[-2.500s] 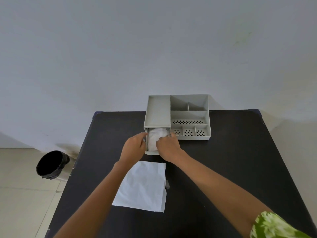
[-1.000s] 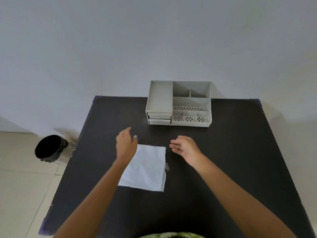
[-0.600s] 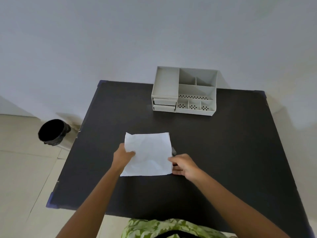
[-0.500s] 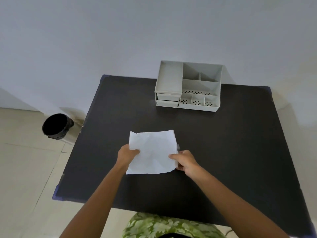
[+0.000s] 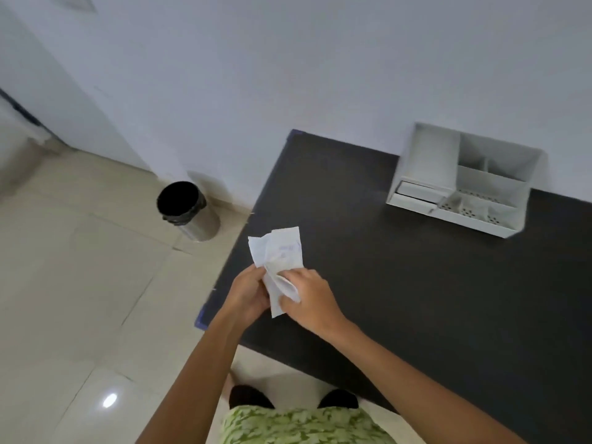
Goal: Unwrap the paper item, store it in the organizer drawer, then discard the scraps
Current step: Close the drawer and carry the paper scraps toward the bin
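A white sheet of wrapping paper (image 5: 278, 251), folded and crumpled lengthwise, is held up over the left edge of the black table (image 5: 416, 283). My left hand (image 5: 248, 291) grips its lower left side and my right hand (image 5: 309, 299) grips its lower right side, the two hands close together. The grey desk organizer (image 5: 464, 177) stands at the back right of the table, against the wall. Its two drawers (image 5: 416, 193) at the lower left look pushed in. What lies inside them is hidden.
A small bin with a black liner (image 5: 185, 209) stands on the tiled floor left of the table, near the wall. The pale wall runs behind the table. My feet (image 5: 291, 397) show at the table's near edge.
The drawer that held the white item was shut. Both hands then lifted the flat sheet off the table and folded it together. The view has swung left toward the bin.
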